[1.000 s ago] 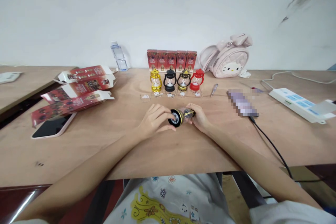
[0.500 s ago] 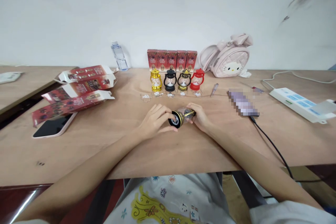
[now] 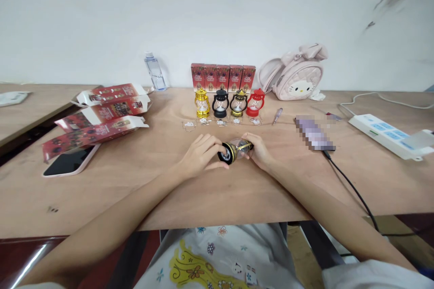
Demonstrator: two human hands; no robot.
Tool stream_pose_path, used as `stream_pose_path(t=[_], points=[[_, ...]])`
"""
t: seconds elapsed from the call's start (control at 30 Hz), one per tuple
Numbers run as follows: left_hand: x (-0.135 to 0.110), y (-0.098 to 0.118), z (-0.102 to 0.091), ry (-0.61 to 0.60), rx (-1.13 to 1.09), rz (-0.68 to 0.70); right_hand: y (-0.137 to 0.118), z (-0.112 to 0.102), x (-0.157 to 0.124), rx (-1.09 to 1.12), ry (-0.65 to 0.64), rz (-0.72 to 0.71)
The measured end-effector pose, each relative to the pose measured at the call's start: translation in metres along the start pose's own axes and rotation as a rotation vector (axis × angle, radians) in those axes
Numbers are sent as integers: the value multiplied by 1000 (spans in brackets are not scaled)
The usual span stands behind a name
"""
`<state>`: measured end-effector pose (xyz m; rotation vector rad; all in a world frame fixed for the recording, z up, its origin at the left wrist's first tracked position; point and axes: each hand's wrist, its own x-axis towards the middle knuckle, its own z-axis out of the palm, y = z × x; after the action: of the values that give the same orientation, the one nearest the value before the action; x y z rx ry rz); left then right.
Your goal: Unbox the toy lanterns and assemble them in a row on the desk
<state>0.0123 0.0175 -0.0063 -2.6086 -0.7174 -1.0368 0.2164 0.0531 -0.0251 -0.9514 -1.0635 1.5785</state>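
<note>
A small black-and-gold lantern (image 3: 242, 147) lies on its side above the table, its round base turned to the left. My right hand (image 3: 258, 151) grips the lantern's top end, fingers wrapped round it. At the base, my left hand (image 3: 203, 156) has its fingers closed on the rim, with a fingertip at the underside. Behind the hands stand a gold lantern (image 3: 202, 104), a black lantern (image 3: 220, 104), a black-and-gold lantern (image 3: 238, 104) and a red lantern (image 3: 255, 104). Several bent wire handles with small white tags (image 3: 221, 123) lie in front of them.
Several red boxes (image 3: 223, 77) stand by the wall. Opened red cartons (image 3: 101, 113) partly cover a phone (image 3: 69, 161) on the left. Beyond are a water bottle (image 3: 155, 72) and pink bag (image 3: 298, 79). On the right are a screwdriver (image 3: 278, 115), a cabled phone (image 3: 314, 134) and a power strip (image 3: 383, 131).
Both hands hold the lantern in almost the same pose as before. The whole view has shifted very slightly.
</note>
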Motion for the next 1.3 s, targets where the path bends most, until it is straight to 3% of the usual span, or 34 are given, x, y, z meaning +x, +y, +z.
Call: stream_pose_path(t=[0.9, 1.3], points=[[2, 0, 1, 44, -17, 15, 1, -1, 0, -16, -16, 2], [2, 2, 0, -29, 73, 40, 2, -1, 1, -23, -4, -7]])
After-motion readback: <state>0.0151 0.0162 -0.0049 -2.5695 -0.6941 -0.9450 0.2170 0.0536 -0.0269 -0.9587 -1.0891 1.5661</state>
